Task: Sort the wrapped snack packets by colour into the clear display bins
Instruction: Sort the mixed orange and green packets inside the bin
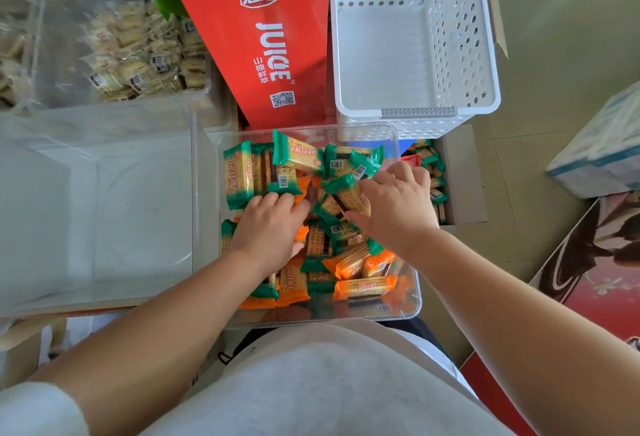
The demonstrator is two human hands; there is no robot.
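Green and orange snack packets [363, 286] fill the clear bin [414, 283]. The right hand [398, 207] grips a green packet [346, 193] at its 9 o'clock. The left hand [270, 228] lies palm-down on the pile at 9 o'clock of that packet, and I cannot tell whether it grips anything.

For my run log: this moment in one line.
left hand: among packets, grip unclear | right hand: grips green packet | clear bin: mixed
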